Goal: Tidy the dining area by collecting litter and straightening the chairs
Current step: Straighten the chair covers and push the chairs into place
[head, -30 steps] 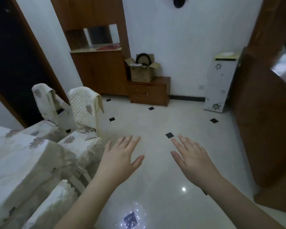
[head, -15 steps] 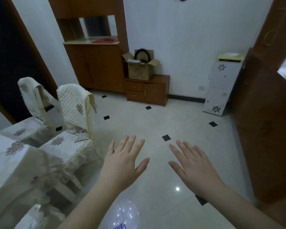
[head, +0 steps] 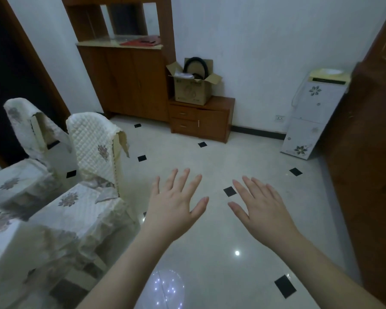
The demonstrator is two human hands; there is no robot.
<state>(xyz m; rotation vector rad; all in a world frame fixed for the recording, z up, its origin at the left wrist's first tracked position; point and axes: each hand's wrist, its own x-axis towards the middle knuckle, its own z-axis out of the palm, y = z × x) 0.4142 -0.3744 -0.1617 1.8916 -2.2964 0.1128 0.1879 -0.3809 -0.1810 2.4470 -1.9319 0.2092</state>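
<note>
- From my remote seat, the task's things sat at the left of the head view: the nearer chair (head: 91, 175) and the farther chair (head: 29, 141), both drawn up beside the table (head: 0, 237) and both dressed in quilted floral covers.
- I saw no litter on the tiled floor (head: 210, 241) in this view; whatever needed collecting was out of frame or too small to tell.
- I judged the nearer chair a rigid frame under soft, loose fabric: moderately heavy, likely to slide easily and perhaps scrape on the glossy tile.
- The cover looked slack, with one flap hanging off the backrest edge, so pulling on cloth alone would probably shift the cover rather than the chair.
- The best hold, in my view, was the top rail of the backrest, pinched through the quilting with fingers behind and thumb in front, one hand toward each end.
- The left hand (head: 174, 206) was spread flat, palm down, fingers wide apart, holding nothing and touching nothing; it hung over the floor just right of the nearer chair's seat.
- The right hand (head: 263, 210) was likewise splayed and empty, over bare tile and well apart from both chairs.
- The cardboard box (head: 192, 85) on the low cabinet (head: 210, 121) stood well away, against the far wall.
</note>
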